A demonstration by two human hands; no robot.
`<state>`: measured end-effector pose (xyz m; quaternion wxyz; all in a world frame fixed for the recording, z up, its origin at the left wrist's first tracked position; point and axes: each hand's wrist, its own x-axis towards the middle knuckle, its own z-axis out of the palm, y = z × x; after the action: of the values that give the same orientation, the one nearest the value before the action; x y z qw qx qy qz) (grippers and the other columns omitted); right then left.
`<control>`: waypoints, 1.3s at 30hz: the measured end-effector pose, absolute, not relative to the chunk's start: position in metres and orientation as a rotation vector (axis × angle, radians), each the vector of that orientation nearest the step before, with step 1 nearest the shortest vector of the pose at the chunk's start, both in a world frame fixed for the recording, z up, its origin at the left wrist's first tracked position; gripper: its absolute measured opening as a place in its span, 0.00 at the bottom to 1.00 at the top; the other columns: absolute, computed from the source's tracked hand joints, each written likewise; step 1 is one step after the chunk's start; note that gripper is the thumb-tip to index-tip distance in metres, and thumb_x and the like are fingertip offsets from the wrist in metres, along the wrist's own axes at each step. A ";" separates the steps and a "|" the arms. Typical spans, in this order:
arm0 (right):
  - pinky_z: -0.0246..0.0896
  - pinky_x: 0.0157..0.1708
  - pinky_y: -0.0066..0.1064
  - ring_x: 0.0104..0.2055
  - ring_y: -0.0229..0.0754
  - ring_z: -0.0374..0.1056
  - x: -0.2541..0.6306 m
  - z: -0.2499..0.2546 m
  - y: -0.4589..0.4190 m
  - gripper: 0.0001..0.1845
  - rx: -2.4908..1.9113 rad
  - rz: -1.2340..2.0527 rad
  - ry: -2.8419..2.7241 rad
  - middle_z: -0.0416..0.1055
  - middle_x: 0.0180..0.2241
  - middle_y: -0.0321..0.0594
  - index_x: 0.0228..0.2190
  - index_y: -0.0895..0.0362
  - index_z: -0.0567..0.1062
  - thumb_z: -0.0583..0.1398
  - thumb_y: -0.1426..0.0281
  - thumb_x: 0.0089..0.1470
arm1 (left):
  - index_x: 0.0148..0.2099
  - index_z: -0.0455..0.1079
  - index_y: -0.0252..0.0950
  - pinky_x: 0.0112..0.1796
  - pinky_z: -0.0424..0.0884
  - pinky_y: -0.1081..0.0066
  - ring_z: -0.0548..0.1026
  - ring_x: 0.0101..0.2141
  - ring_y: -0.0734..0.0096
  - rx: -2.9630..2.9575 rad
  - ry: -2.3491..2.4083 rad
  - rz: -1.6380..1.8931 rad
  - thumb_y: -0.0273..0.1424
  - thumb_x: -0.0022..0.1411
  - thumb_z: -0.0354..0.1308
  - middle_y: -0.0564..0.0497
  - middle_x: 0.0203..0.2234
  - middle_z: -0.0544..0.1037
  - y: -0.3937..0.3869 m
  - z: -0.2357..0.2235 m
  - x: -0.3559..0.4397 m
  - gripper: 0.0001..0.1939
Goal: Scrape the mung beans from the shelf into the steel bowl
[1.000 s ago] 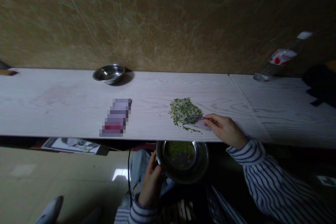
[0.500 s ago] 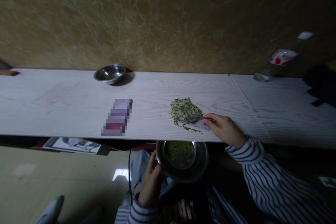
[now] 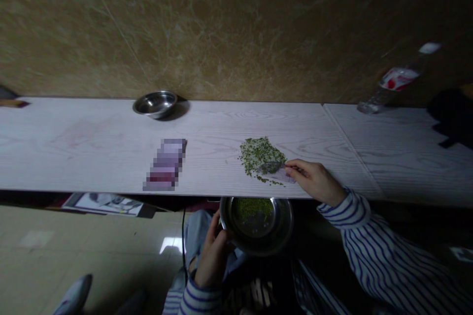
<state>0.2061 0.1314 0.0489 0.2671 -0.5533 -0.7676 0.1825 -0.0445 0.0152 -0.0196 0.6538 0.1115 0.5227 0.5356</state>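
Small green beans (image 3: 258,152), mung beans by their look, lie in a loose patch on the pale wood-grain table (image 3: 214,157). At the patch's near right edge my right hand (image 3: 316,179) pinches a thin, see-through piece (image 3: 271,167) that rests low over the beans; its exact kind is unclear. Just below the table's front edge, my left hand (image 3: 214,253) grips the left rim of a steel bowl (image 3: 283,234). More green beans cover part of the bowl's bottom, and the table edge hides its far rim.
Near the wall stands a smaller steel bowl (image 3: 155,104). A blurred-out flat object (image 3: 166,165), perhaps a phone, lies left of the beans. On the right are a clear bottle (image 3: 397,81) with a red-and-white label and a dark item (image 3: 451,115). Papers (image 3: 103,203) sit under the tabletop.
Almost nothing differs. The see-through piece and my right hand have shifted very slightly at the beans; my left hand keeps the bowl in the same place.
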 end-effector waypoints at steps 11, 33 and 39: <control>0.66 0.31 0.29 0.31 0.40 0.73 0.203 0.054 0.135 0.12 -1.490 0.525 -2.104 0.79 0.31 0.39 0.35 0.55 0.78 0.55 0.66 0.57 | 0.58 0.66 0.41 0.32 0.70 0.67 0.74 0.38 0.59 0.224 1.184 1.214 0.28 0.46 0.63 0.44 0.45 0.77 0.013 -0.022 -0.047 0.34; 0.65 0.34 0.28 0.34 0.40 0.73 0.202 0.051 0.140 0.12 -1.437 0.630 -2.134 0.79 0.33 0.38 0.36 0.55 0.77 0.55 0.66 0.57 | 0.58 0.65 0.40 0.31 0.69 0.68 0.74 0.38 0.61 0.251 1.218 1.201 0.29 0.46 0.62 0.45 0.46 0.76 0.012 -0.015 -0.048 0.34; 0.66 0.35 0.30 0.35 0.42 0.74 0.201 0.052 0.141 0.12 -1.451 0.641 -2.142 0.79 0.34 0.39 0.37 0.56 0.77 0.55 0.65 0.58 | 0.57 0.66 0.41 0.32 0.69 0.68 0.74 0.37 0.62 0.247 1.244 1.181 0.31 0.45 0.63 0.45 0.46 0.76 0.012 -0.014 -0.048 0.34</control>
<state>0.2013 0.1413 0.0524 0.2360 -0.5289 -0.7809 0.2338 -0.0483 0.0122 -0.0139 0.6474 0.1085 0.5470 0.5195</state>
